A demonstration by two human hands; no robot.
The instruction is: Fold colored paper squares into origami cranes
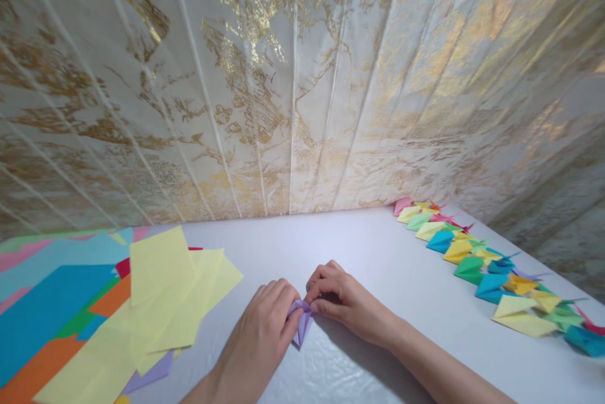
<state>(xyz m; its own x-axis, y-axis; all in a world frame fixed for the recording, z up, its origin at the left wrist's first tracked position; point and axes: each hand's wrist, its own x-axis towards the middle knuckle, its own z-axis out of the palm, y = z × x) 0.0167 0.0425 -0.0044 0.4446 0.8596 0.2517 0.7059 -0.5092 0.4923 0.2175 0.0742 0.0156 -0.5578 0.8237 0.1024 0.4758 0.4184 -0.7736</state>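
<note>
A small folded purple paper piece (301, 322) lies on the white table (378, 265) at the bottom centre. My left hand (262, 328) has its fingers curled and pinches the left side of the paper. From the right, my right hand (340, 300) pinches the paper's upper edge with bent fingers. The two hands touch each other over the paper, and most of the paper is hidden under them.
Loose coloured paper sheets (70, 309), with pale yellow ones (174, 290) on top, cover the table's left side. A row of several folded paper figures (486, 268) runs along the right edge. A white and gold patterned wall (293, 76) rises behind.
</note>
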